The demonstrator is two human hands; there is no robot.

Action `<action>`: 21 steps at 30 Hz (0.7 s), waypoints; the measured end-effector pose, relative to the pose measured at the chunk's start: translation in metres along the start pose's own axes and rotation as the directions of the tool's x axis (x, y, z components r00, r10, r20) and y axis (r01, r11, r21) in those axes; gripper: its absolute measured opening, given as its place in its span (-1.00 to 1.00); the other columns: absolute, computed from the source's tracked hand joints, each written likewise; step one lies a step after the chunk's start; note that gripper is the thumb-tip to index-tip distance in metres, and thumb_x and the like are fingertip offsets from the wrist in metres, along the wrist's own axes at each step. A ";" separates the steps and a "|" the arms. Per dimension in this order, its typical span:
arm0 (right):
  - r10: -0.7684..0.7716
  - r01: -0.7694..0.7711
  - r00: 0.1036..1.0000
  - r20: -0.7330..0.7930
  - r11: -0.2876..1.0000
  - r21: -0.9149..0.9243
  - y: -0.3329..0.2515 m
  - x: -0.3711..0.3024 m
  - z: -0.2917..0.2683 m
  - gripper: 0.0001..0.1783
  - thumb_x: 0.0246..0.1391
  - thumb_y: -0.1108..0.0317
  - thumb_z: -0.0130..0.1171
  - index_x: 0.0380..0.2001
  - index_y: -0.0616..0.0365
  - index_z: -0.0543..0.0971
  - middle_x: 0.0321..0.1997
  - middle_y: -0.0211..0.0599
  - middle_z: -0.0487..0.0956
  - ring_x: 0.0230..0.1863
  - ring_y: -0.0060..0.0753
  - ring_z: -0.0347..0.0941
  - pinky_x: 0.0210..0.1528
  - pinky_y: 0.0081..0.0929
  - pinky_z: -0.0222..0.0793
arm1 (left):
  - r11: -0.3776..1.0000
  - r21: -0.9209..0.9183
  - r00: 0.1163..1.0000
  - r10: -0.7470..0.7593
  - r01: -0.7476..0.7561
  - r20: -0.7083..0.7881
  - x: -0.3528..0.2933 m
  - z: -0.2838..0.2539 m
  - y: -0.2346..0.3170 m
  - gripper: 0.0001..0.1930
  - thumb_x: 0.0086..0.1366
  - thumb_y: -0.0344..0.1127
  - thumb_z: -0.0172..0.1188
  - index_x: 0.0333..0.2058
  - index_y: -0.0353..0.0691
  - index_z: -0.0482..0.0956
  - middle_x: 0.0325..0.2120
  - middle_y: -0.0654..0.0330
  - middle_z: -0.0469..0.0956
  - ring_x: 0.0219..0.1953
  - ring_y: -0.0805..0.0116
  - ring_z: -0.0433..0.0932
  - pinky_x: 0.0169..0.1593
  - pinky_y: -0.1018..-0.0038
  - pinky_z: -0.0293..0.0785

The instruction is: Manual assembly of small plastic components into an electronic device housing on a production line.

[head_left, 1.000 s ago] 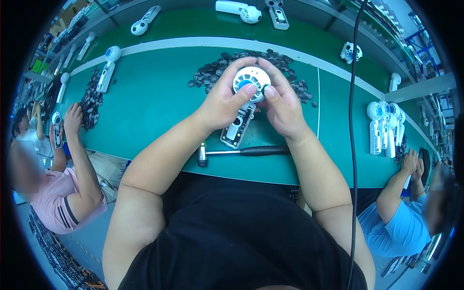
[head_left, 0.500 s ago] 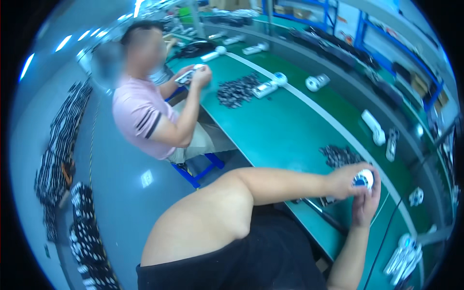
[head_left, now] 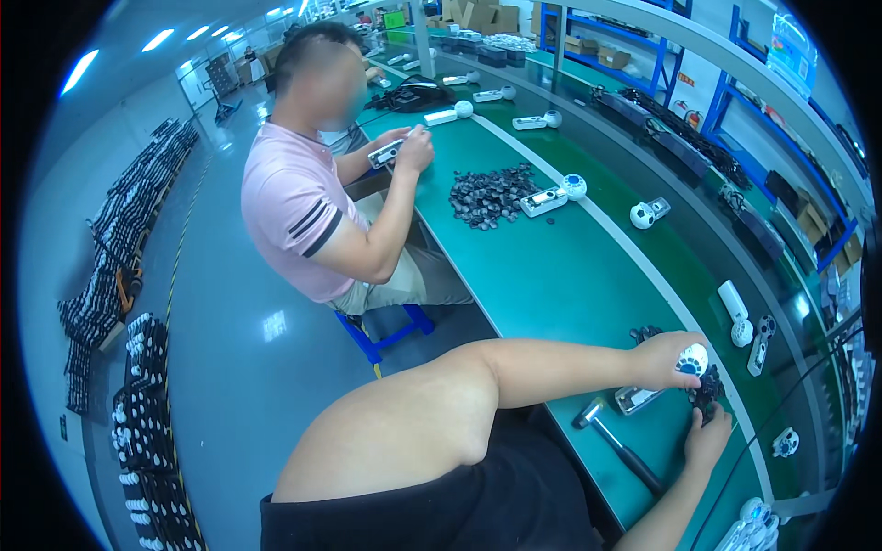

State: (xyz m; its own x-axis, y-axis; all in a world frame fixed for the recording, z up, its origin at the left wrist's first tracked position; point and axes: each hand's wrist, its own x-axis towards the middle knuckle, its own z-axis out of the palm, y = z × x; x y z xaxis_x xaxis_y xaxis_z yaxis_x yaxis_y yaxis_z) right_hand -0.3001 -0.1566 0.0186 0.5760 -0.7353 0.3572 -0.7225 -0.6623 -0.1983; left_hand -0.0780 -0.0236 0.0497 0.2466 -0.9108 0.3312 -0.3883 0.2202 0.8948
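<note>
My left hand (head_left: 663,360) is closed around a white device with a round head (head_left: 692,358) that has a dark ring of openings. A pale rectangular body (head_left: 636,399) shows below the left wrist, in line with that head; the join is hidden by the hand. At the near edge of a pile of small black parts (head_left: 707,387) is my right hand (head_left: 709,437), its thumb and fingertips bent around a small black part. A hammer (head_left: 627,448) with a silver head and black handle lies on the green table (head_left: 560,303) between my forearms.
A co-worker (head_left: 303,202) in a pink shirt sits to the left, holding a similar device (head_left: 386,154). Another black pile (head_left: 491,195) lies before them. More white devices rest along the green belt (head_left: 611,225). A thin black cable (head_left: 763,413) crosses at right.
My right hand has left the white device and moved down to the black parts. My left hand still holds the device. The view has shifted, bringing the hammer fully into sight.
</note>
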 end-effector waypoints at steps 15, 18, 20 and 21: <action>-0.059 0.024 0.991 0.120 0.962 0.271 -0.041 -0.001 0.013 -0.86 0.07 0.51 0.30 -0.29 0.29 0.57 -0.30 -0.04 0.54 -0.27 0.03 0.50 -0.16 -0.14 0.44 | 0.970 -0.237 0.997 -0.026 0.043 0.075 0.008 -0.009 -0.055 -0.34 0.09 -0.25 0.56 0.13 -0.28 0.46 -0.04 -0.01 0.58 0.02 0.17 0.58 0.13 0.31 0.50; -0.073 0.041 0.993 0.096 0.954 0.297 -0.046 -0.002 0.014 -0.85 0.02 0.53 0.29 -0.40 0.27 0.49 -0.34 -0.03 0.49 -0.32 0.05 0.45 -0.22 -0.13 0.38 | 0.972 -0.224 0.997 -0.058 0.066 0.044 0.011 -0.006 -0.064 -0.35 0.08 -0.23 0.57 0.10 -0.27 0.47 -0.07 0.01 0.58 -0.02 0.19 0.58 0.10 0.31 0.50; -0.099 0.065 0.990 0.099 0.951 0.301 -0.045 -0.004 0.014 -0.84 0.02 0.56 0.27 -0.42 0.27 0.45 -0.38 -0.06 0.45 -0.36 -0.01 0.40 -0.26 -0.19 0.34 | 0.975 -0.215 0.999 -0.039 0.046 0.037 0.010 -0.003 -0.066 -0.33 0.08 -0.19 0.57 0.11 -0.27 0.46 -0.06 -0.02 0.59 -0.02 0.15 0.58 0.10 0.30 0.50; -0.139 0.104 0.986 0.093 0.944 0.312 -0.045 -0.006 0.013 -0.82 0.02 0.59 0.24 -0.43 0.26 0.40 -0.41 -0.08 0.40 -0.40 -0.08 0.35 -0.30 -0.25 0.31 | 0.980 -0.197 1.000 -0.016 0.019 0.017 0.009 -0.002 -0.067 -0.30 0.07 -0.15 0.58 0.12 -0.28 0.46 -0.05 -0.05 0.59 -0.01 0.10 0.58 0.10 0.28 0.50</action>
State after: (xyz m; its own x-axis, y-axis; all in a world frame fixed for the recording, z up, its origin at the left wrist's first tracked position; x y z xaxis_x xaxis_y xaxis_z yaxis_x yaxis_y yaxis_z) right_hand -0.2659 -0.1247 0.0133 0.7039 -0.6461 0.2950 -0.5032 -0.7468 -0.4348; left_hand -0.0482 -0.0458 -0.0066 0.2372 -0.9202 0.3116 -0.2011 0.2673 0.9424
